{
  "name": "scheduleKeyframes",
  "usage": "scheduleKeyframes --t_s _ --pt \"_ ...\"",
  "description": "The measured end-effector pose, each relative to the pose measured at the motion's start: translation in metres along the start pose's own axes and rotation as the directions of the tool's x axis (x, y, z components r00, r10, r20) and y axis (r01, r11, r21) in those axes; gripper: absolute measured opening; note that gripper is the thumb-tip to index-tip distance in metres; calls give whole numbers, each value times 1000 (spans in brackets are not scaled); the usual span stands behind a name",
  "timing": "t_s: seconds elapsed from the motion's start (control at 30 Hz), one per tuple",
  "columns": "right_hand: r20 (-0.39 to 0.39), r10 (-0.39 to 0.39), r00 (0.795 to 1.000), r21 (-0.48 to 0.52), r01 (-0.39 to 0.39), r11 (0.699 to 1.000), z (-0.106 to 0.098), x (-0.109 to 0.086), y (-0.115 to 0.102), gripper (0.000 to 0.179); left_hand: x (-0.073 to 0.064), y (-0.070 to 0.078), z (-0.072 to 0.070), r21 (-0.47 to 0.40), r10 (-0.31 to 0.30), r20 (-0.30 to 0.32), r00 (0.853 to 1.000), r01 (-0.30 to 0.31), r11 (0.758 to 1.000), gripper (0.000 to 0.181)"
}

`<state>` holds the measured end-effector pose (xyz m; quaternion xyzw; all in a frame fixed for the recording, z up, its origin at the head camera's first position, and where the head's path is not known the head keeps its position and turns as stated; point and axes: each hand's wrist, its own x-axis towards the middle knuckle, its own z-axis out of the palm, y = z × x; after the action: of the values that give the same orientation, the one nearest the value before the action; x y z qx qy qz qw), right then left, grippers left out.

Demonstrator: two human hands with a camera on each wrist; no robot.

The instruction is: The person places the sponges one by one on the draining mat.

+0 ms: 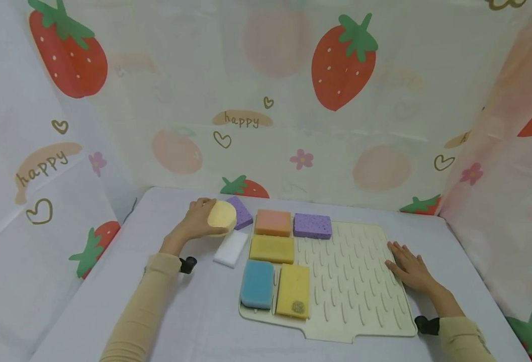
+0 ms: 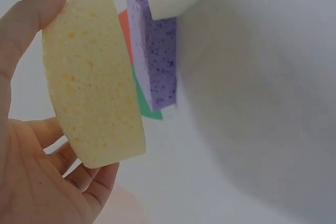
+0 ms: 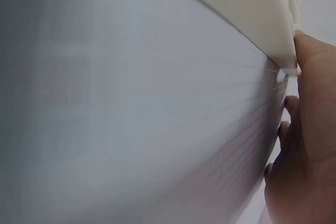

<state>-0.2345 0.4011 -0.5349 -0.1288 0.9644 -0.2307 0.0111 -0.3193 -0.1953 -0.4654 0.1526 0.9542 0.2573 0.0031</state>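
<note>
The left hand (image 1: 194,219) pinches a round, pale yellow sponge (image 1: 223,218) between thumb and fingers. This sponge is located left of the ridged mat (image 1: 352,271), toward the far edge of the counter (image 1: 202,322) and inward from its far left corner. The left wrist view shows the thumb at one end of the sponge, the fingers at the other, and orange specks on its pale surface.

A slanted purple sponge (image 1: 241,215) stands just beyond the held sponge, near the counter's far edge. A white block (image 1: 231,248) lies slanted on the near side, close to the mat's left edge; contact with the mat cannot be confirmed.

The right hand (image 1: 410,269) rests at the mat's right edge, fingers extended and slightly spread. In the right wrist view its thumb touches the mat's rim.

Items on the mat: an orange sponge (image 1: 272,222) at the far left corner; a second purple sponge (image 1: 313,226) beside it along the far edge; an olive-yellow sponge (image 1: 272,249) directly nearer than the orange one; a blue sponge (image 1: 257,284) at the near left corner; and, just right of it, a bright yellow sponge (image 1: 293,286) bearing a round, dark mark near its closer end.
</note>
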Motion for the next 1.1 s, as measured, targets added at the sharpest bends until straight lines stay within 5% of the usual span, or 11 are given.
scheduleKeyframes --t_s 1.1 --pt "11 4 1000 5 -4 1000 -2 -2 -5 66 7 84 32 -62 194 67 979 -190 980 102"
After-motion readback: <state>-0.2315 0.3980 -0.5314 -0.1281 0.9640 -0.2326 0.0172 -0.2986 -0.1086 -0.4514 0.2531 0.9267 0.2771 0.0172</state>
